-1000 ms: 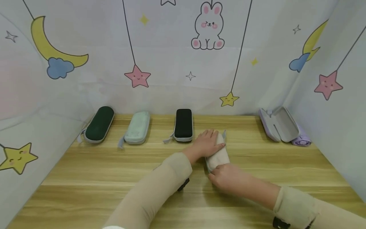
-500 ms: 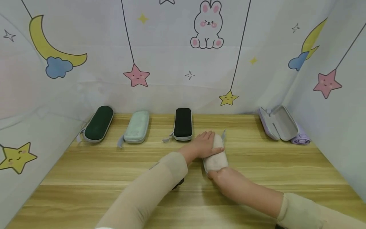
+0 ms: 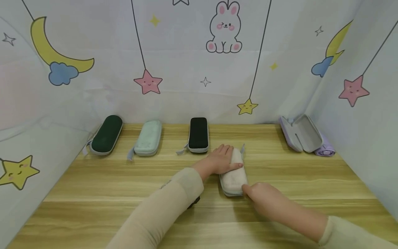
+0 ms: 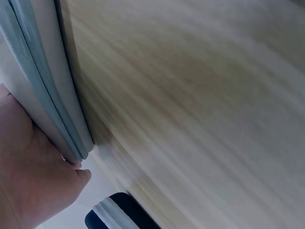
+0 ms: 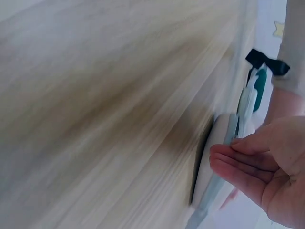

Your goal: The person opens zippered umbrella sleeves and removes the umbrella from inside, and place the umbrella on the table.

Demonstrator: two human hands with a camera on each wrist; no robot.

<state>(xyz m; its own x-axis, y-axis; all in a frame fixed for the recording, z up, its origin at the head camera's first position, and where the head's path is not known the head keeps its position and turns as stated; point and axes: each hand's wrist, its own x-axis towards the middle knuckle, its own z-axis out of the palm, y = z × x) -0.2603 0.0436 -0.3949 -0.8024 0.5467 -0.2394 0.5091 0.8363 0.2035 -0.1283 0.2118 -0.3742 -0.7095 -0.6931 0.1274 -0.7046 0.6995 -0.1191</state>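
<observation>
A pale cream zippered hard case with a light blue zip band lies right of centre on the table in the head view. My left hand holds its far half from the left, thumb laid across the lid. In the left wrist view, that hand sits against the side of the case, fingertips at its far corner. At the near right corner my right hand pinches at the zip. The right wrist view shows thumb and fingers together at the zip band, hiding the pull; a dark gap shows in the band just beyond them.
A dark green case, a mint case and a black case stand in a row to the left at the back. At the back right lies an opened lilac case beside a rolled purple item. A printed cloth forms the back wall.
My right hand has moved from the near left corner of the cream case round its front end to the near right corner. The left hand and case have shifted slightly toward me.
</observation>
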